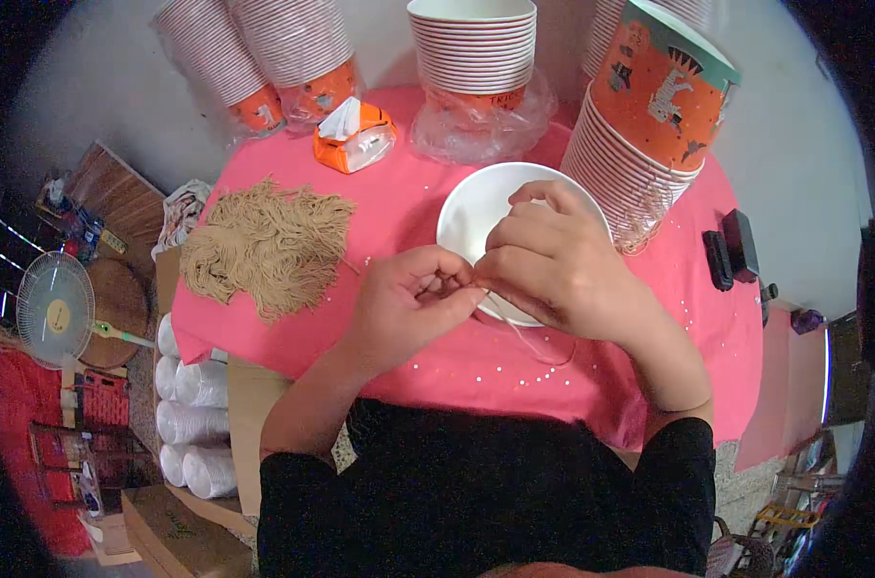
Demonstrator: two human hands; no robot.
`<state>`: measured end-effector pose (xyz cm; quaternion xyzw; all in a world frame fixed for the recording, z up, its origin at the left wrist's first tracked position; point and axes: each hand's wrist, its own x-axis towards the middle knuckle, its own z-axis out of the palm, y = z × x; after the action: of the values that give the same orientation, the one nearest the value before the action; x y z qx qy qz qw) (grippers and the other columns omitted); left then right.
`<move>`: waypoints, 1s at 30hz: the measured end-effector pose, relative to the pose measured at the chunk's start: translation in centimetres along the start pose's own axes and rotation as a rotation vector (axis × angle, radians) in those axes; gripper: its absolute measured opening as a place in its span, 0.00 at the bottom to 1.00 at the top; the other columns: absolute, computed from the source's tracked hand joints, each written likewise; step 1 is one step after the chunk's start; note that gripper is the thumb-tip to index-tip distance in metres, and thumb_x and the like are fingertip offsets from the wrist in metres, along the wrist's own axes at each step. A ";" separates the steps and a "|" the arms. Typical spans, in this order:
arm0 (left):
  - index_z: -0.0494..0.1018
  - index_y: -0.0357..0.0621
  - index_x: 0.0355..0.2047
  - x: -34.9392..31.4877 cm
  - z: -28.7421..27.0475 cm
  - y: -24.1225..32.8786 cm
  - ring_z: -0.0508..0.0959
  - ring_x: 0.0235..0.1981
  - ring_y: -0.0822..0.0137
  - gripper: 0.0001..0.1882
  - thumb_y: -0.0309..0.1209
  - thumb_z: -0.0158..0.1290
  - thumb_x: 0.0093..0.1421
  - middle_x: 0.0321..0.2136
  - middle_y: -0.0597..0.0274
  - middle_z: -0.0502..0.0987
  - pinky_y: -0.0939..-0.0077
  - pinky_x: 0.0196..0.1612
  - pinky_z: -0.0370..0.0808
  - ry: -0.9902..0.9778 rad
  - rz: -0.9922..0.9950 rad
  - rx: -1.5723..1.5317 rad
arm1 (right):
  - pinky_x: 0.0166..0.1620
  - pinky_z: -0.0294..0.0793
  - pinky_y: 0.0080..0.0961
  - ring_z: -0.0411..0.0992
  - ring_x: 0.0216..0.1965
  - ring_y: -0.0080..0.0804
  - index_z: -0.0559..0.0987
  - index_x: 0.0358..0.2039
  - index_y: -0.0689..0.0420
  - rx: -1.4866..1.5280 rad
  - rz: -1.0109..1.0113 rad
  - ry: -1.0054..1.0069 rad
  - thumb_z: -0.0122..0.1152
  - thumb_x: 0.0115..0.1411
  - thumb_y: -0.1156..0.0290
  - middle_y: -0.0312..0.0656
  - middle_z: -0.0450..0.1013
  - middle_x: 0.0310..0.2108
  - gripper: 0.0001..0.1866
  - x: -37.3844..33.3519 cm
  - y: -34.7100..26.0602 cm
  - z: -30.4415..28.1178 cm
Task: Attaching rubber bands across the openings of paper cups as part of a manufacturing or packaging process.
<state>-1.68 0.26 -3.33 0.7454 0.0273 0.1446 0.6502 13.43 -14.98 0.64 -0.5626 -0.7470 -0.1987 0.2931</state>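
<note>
Over the front edge of a round white paper tub (461,217), my two hands meet with their fingertips pinched together. My left hand (408,303) grips a thin pale string (522,335) between thumb and forefinger. Close against it, my right hand (567,260) pinches the same string, its fingers curled over the tub's mouth. The string's loose end trails down onto the pink cloth in front of the tub. A flat heap of tan strings (269,246) lies to the left of my left hand. The fingertips partly hide the string.
Stacked orange-printed paper buckets (664,96) stand at right; more white-rimmed stacks (473,48) line the back. An orange tissue pack (355,140) sits behind the strings. Small white bits dot the pink tablecloth (457,376). Two black objects (731,249) lie at the right edge.
</note>
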 end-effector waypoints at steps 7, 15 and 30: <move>0.75 0.41 0.31 -0.2 0.2 -0.6 0.64 0.19 0.86 0.05 0.19 0.59 0.56 0.19 0.76 0.69 0.86 0.22 0.59 0.089 0.144 0.111 | 0.41 0.69 0.35 0.72 0.29 0.39 0.77 0.28 0.58 0.405 0.235 -0.016 0.63 0.56 0.70 0.43 0.72 0.25 0.05 -0.6 0.0 0.5; 0.75 0.40 0.31 -0.2 0.7 -0.9 0.67 0.23 0.85 0.06 0.17 0.58 0.56 0.23 0.73 0.72 0.86 0.25 0.63 0.135 0.387 0.145 | 0.28 0.67 0.23 0.68 0.26 0.17 0.80 0.27 0.60 1.144 0.713 -0.301 0.66 0.60 0.69 0.29 0.73 0.21 0.09 -0.4 1.2 0.4; 0.72 0.39 0.36 0.2 -1.1 -0.9 0.65 0.20 0.84 0.02 0.24 0.51 0.63 0.24 0.68 0.74 0.89 0.20 0.59 -0.090 -0.129 -0.539 | 0.36 0.72 0.29 0.75 0.28 0.32 0.79 0.29 0.57 0.629 0.438 0.047 0.65 0.55 0.75 0.38 0.76 0.24 0.03 -0.6 -0.6 1.9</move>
<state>-1.63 1.54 -4.01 0.5478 0.0065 0.0717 0.8335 12.62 -14.41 -1.15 -0.5867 -0.6268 0.0946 0.5040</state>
